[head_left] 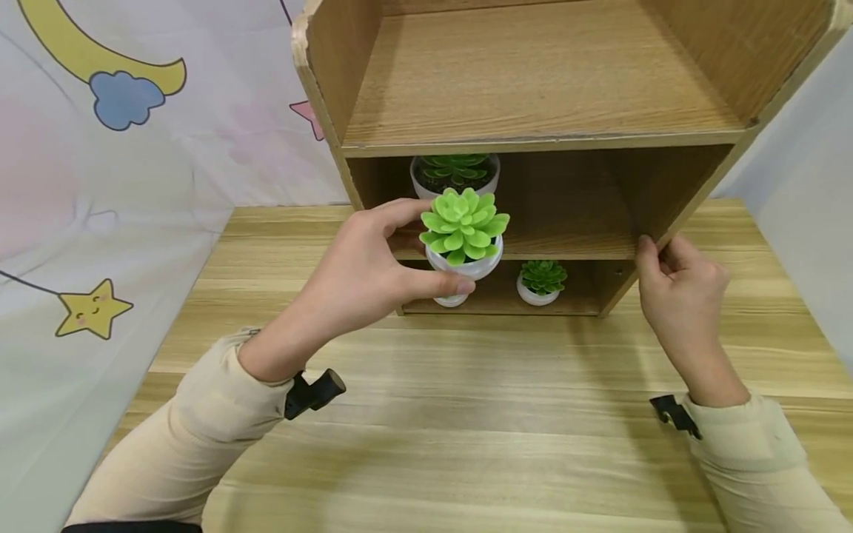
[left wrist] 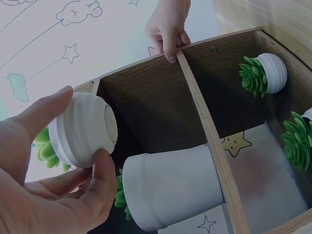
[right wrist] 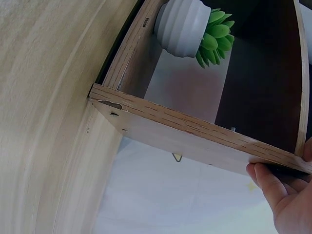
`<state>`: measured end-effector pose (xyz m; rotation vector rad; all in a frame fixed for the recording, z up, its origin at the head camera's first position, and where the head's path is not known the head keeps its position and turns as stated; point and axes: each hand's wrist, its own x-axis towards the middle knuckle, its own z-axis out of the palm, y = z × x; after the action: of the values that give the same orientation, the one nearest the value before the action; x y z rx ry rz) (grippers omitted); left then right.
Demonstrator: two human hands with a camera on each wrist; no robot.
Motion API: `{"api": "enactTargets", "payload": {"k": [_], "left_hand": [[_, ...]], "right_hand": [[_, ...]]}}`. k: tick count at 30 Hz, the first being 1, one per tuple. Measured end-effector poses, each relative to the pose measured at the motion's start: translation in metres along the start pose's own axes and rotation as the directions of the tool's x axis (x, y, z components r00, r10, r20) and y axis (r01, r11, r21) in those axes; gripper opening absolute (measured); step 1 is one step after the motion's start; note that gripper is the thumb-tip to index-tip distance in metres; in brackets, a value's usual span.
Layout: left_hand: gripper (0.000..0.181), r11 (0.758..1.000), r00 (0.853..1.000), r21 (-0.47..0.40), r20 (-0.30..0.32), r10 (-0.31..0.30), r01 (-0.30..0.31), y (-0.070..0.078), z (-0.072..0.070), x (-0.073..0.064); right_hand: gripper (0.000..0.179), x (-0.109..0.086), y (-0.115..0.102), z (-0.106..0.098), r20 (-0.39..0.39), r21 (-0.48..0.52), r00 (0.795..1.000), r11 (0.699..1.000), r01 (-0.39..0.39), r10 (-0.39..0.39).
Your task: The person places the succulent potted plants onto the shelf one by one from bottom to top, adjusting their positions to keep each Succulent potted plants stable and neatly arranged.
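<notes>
My left hand (head_left: 363,270) grips a small potted succulent (head_left: 464,226), bright green in a white pot, in front of the wooden shelf's middle level. Thumb and fingers go round the pot, whose base shows in the left wrist view. Behind it on the middle level stands a larger white pot (left wrist: 170,190) with a green succulent. At the edge of the shelf's right side panel (right wrist: 195,139), my right hand (head_left: 686,303) pinches the board near the middle board's height. On the lowest level sits another small succulent (head_left: 543,280); a second one (left wrist: 297,139) there is partly hidden in the head view.
The open wooden shelf (head_left: 543,141) stands on a wood-grain table (head_left: 466,414). Its wide upper level (head_left: 546,74) overhangs the middle one. A printed cloth (head_left: 166,163) with moon and star pictures hangs at the left and behind.
</notes>
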<state>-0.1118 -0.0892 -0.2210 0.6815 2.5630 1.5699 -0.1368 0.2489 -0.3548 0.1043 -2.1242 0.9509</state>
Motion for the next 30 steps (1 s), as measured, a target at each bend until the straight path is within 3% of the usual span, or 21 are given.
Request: {"api": "enactTargets", "payload": {"k": [12,23,30], "left_hand": [[0.064,1.0,1.0,-0.014,-0.004,-0.007,0.007,0.005,-0.002,0.003],[0.065,1.0,1.0,-0.003,-0.006,-0.026,0.026,0.01,-0.004,0.002],[0.063,0.999,0.999,-0.019,-0.006,-0.048,0.048,0.012,-0.005,0.002]], "right_hand": [[0.023,0.0,0.0,0.001,0.006,0.001,0.999,0.999,-0.04,0.04],[0.023,0.0,-0.001,0.0,-0.002,0.01,1.0,1.0,0.017,-0.017],[0.023,0.0,-0.001,0.0,0.003,0.007,1.0,1.0,-0.015,0.015]]}}
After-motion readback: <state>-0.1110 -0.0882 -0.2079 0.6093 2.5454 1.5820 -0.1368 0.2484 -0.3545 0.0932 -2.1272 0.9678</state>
